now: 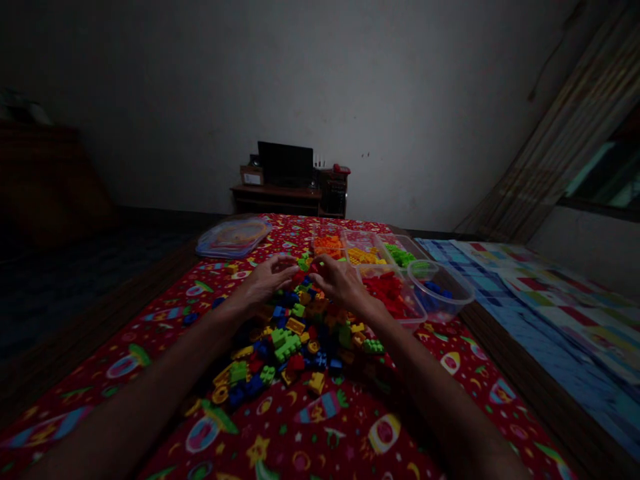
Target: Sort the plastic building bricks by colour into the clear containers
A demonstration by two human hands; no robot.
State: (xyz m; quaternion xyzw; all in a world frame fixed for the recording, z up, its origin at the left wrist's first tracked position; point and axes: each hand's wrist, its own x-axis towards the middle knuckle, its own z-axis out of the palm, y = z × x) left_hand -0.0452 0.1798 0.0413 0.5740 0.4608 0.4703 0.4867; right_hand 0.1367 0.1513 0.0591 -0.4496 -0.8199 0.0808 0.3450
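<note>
My left hand point(270, 277) hovers over the far part of a pile of toy building bricks point(287, 343), its fingers curved and apart. Close beside it, my right hand point(336, 281) has its fingers bent together around a red brick point(315, 267), mostly hidden by the fingers. The pile mixes green, yellow, blue, red and orange pieces. Just beyond my right hand stand clear plastic containers with sorted bricks: orange bricks point(328, 247), yellow bricks point(365, 256), green bricks point(399, 255) and red bricks point(385, 292). A round clear tub point(453, 300) holds blue bricks point(436, 289).
A red patterned cloth point(320, 440) covers the table. Stacked clear lids point(234, 237) lie at its far left. Behind, a monitor point(286, 163) stands on a low desk point(275, 193) against the wall. To the right is a bed with a checked cover point(565, 293).
</note>
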